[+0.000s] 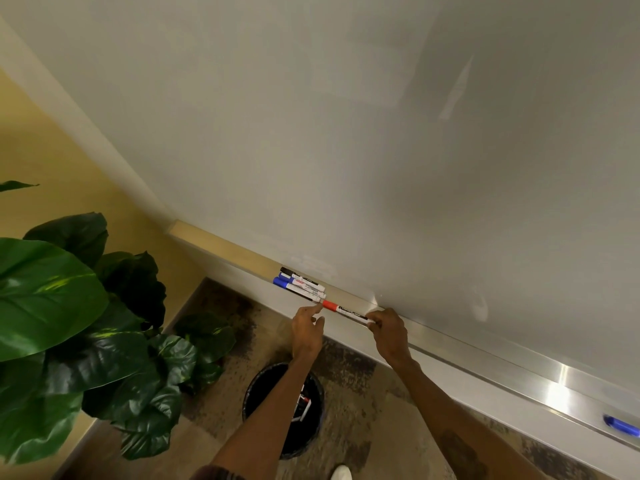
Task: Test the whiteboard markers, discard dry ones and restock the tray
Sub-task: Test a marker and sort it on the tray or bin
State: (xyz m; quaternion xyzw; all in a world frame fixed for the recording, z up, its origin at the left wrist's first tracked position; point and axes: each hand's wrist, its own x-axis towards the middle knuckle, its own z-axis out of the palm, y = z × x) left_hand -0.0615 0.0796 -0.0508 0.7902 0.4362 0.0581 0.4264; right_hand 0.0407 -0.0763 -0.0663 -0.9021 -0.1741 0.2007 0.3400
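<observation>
Head view, looking down along the whiteboard (381, 133) to its tray (450, 344), a pale ledge with a metal lip running down to the right. The person holds the red-capped marker (346, 310) just above the tray's front edge, lying roughly parallel to it with the cap pointing left. Right hand (388, 332): fingers curled round the rear end of the barrel, gripping it. Left hand (306, 332): loosely open, index finger stretched out to the tip of the red cap and touching it or very nearly so, thumb lower and apart from the marker, no grip visible. Just left of the cap, a cluster of markers (301, 285) lies on the tray, side by side with caps to the left, black and blue caps showing, white barrels. Far right on the tray sits a blue object (621, 426), blurred, kind not clear. On the floor beneath the forearms stands a round black bin (277, 441); a few markers (303, 405) lie inside it, one with red on it. A large-leafed green plant (69, 323) fills the left side against a yellow wall (52, 161). Mottled carpet (346, 368) underfoot; the tip of a white shoe (341, 473) shows at the bottom edge.
</observation>
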